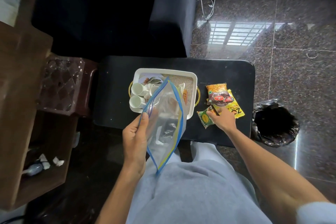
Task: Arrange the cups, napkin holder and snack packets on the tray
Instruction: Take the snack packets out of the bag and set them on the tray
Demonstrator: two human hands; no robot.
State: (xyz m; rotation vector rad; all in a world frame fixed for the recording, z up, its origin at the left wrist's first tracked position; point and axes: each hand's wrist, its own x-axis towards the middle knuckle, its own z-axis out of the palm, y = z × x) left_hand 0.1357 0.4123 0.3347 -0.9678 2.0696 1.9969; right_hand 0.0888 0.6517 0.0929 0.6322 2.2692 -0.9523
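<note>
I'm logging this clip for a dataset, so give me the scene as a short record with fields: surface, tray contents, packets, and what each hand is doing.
surface: black table
tray: white tray, left of the packets
tray contents: white cups; the rest hidden by the bag
packets: snack packets on the table, off the tray
left hand: left hand holds an open clear zip bag
right hand: right hand on the packets
</note>
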